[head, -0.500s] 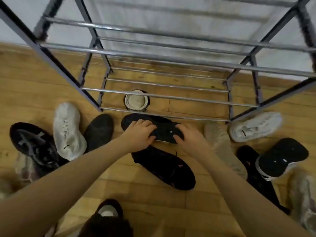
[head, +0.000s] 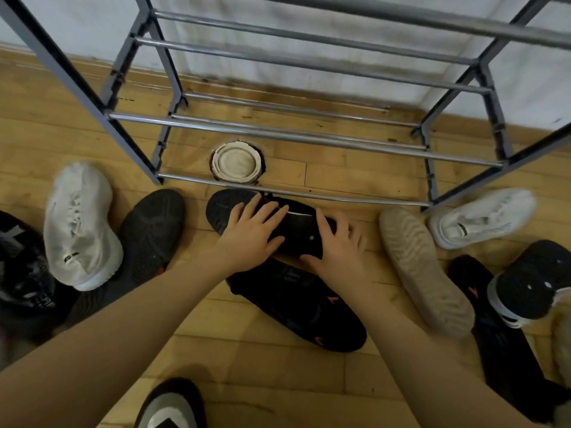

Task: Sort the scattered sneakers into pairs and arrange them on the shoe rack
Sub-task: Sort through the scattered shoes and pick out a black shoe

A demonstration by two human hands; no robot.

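Note:
A black sneaker (head: 296,223) lies sole-up on the wooden floor just in front of the metal shoe rack (head: 293,137). My left hand (head: 250,236) rests on its toe half and my right hand (head: 336,245) grips its heel half. Under it lies a second black sneaker (head: 302,307) with red marks. White sneakers sit at the left (head: 77,223) and right (head: 482,217). A beige sneaker (head: 423,267) lies sole-up to the right of my right hand. The rack's shelves hold no shoes.
More dark sneakers lie at the left (head: 148,239), far left (head: 21,267), right (head: 531,279) and bottom (head: 173,406). A round white floor fitting (head: 236,162) sits under the rack's lowest bars. A pale wall stands behind the rack.
Both hands have settled more firmly over the black sneaker, fingers spread wider. The view has shifted closer and downward; the shoes have not moved.

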